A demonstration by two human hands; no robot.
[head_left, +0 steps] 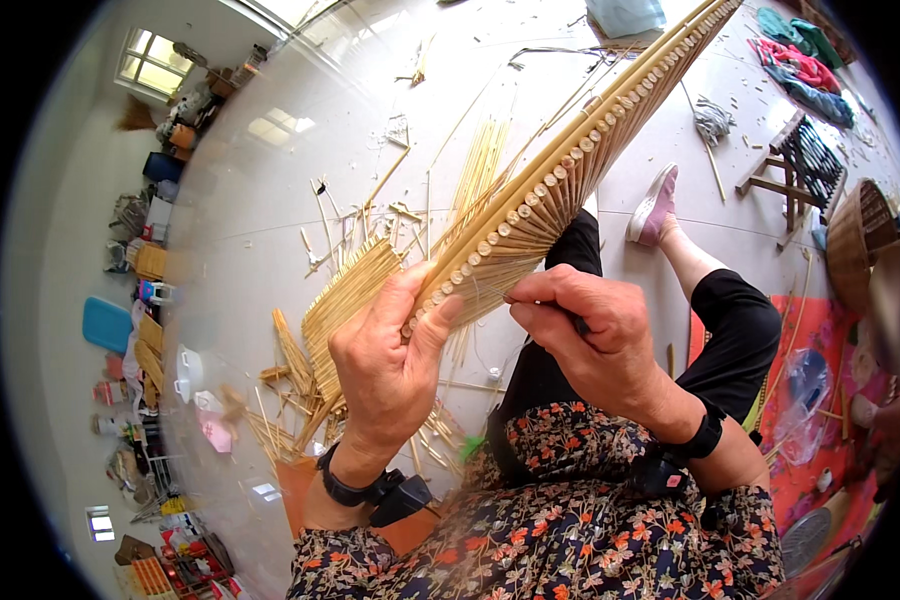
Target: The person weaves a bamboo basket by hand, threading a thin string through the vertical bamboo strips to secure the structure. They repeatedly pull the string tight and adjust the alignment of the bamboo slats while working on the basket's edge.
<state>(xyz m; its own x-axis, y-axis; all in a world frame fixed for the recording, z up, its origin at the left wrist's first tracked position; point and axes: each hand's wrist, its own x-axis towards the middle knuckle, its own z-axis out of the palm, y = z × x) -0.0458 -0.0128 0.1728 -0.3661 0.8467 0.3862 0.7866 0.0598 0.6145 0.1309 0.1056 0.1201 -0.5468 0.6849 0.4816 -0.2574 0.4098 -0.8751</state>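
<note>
A long panel of straw-coloured stalks [545,215], set side by side with round cut ends along one edge, runs from my hands up to the far right. My left hand [390,345] is closed on its near end, thumb and fingers on either side of the row. To the right of it, my right hand [595,325] pinches something small and dark at the fingertips, too small to name. What looks like a thin pale thread shows faintly between the hands. Beyond the left hand lies a flat bundle of similar stalks [345,295].
Loose stalks [480,165] and broken bits litter the pale floor. On the right stand a small folding stool [805,165] and a wicker basket [855,245], near a red patterned mat [710,330]. Household goods and a blue tray [107,325] line the left wall.
</note>
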